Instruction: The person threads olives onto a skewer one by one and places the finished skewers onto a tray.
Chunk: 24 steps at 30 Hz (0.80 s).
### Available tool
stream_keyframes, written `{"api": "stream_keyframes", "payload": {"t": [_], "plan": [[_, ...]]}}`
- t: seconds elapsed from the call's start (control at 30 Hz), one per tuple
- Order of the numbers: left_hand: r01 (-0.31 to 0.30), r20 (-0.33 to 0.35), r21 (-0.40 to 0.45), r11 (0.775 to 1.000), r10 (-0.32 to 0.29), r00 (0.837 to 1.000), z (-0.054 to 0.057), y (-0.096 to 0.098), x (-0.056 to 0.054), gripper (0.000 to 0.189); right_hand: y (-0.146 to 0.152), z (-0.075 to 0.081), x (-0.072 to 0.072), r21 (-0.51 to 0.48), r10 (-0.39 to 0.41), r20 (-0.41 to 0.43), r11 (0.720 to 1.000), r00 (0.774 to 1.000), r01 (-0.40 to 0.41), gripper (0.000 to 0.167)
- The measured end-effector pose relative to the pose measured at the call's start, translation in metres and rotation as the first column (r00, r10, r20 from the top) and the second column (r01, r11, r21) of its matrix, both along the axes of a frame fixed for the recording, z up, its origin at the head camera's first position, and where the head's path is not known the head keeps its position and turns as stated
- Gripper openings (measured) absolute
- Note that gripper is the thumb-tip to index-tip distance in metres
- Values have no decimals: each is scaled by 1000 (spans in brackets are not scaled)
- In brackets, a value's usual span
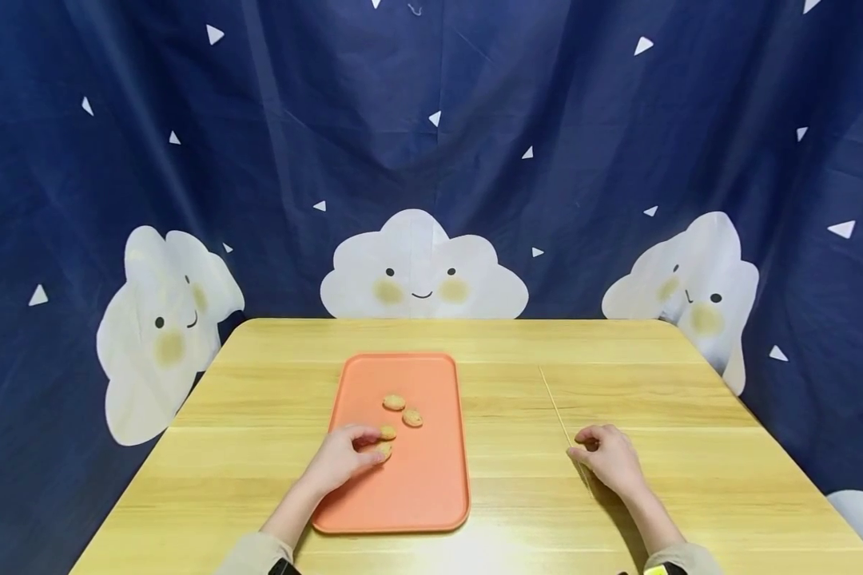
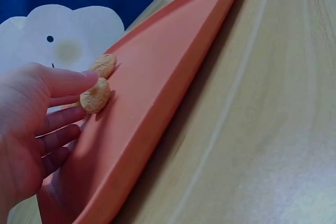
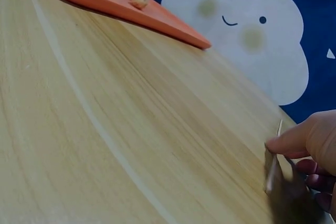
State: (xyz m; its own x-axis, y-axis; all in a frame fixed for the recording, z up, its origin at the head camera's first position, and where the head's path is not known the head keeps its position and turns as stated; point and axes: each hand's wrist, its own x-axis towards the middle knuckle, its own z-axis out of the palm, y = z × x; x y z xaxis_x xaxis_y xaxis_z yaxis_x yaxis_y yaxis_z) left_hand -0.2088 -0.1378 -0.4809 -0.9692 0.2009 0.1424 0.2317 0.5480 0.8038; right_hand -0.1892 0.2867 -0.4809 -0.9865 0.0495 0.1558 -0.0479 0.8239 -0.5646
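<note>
Away on the left, the left hand (image 1: pixel 341 461) had thumb and forefinger pinching a biscuit (image 2: pixel 95 98) over the tray (image 1: pixel 424 487), loose biscuits (image 1: pixel 394 402) at its one o'clock. Across at the tray's three o'clock, the right hand (image 1: pixel 610 461) pinched a thin stick (image 1: pixel 555 405), long axis eleven to five, far tip at eleven! This looked like the gripping step, the next move calling for steady fingertips.
</note>
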Motion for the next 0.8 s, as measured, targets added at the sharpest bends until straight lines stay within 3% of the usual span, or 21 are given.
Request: {"api": "stream_keyframes", "payload": {"t": [0.17,0.4,0.8], "plan": [[-1,-52,-50,999,-2,999,-2,1,1,24,-1,0,0,4,-5,-30,1000,1000,5,10],[-5,-61,-50,999,1,998,-3,2,1,18,1,0,0,2,-3,-65,1000,998,3,4],[-4,-60,-80,997,-1,998,-2,4,1,20,5,3,-2,49,-47,-1,998,999,47,4]]}}
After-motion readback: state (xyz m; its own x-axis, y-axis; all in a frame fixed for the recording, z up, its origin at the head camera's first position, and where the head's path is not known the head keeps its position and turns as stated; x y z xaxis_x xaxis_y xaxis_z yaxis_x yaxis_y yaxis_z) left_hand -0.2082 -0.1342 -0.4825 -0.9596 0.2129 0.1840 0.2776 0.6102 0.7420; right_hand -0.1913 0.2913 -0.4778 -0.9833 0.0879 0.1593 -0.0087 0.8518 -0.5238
